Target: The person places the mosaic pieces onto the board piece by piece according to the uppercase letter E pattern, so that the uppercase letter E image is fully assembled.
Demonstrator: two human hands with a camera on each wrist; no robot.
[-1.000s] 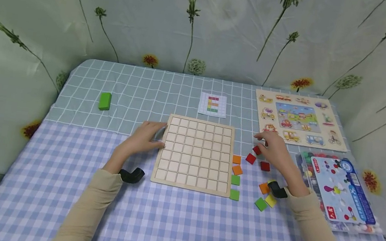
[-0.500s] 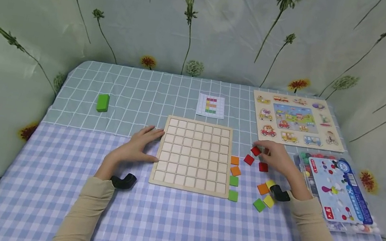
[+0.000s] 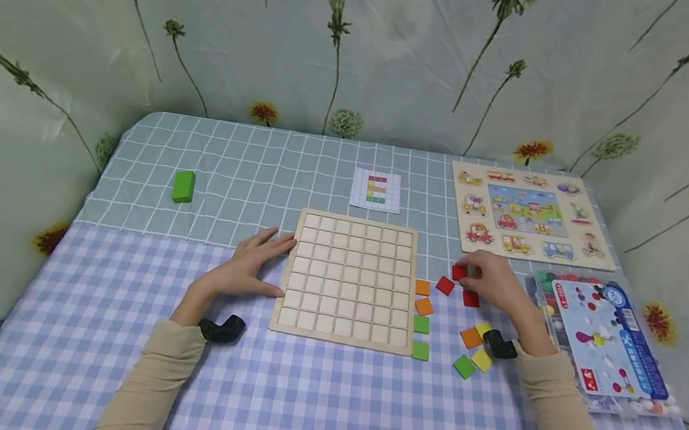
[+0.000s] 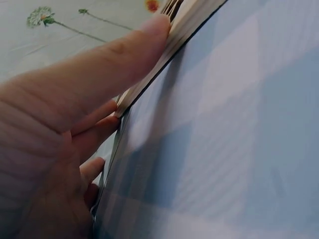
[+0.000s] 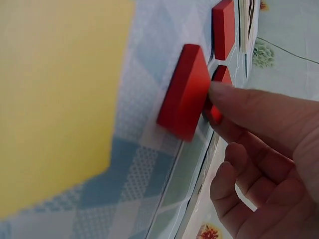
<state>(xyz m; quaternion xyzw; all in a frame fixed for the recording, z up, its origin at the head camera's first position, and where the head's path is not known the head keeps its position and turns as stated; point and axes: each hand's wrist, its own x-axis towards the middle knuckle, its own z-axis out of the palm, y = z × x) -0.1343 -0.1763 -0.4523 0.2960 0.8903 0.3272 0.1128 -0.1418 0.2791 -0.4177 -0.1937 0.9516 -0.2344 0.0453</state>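
Note:
A square wooden board [image 3: 350, 280] with a grid of shallow cells lies mid-table. My left hand [image 3: 249, 264] touches its left edge with straight, spread fingers; in the left wrist view the thumb [image 4: 119, 59] lies against the board's side. To the board's right, my right hand [image 3: 493, 284] pinches a red square tile [image 3: 458, 272] between thumb and index finger, at the cloth. The right wrist view shows this red tile [image 5: 223, 75] partly hidden by the thumb. Two other red tiles, one nearer me [image 3: 471, 299] and one to the left [image 3: 445, 285], lie close by.
Orange tiles [image 3: 424, 305] and green tiles [image 3: 420, 350] line the board's right side. A yellow tile [image 3: 482, 360] lies in another group near my right wrist. A pattern card [image 3: 376, 190], picture puzzle [image 3: 532, 216], lidded plastic box [image 3: 607, 340] and green block [image 3: 184, 186] stand around.
My right hand has come down onto the red tile and its thumb and index finger have closed on it. The left hand has shifted slightly along the board's left edge, toward me.

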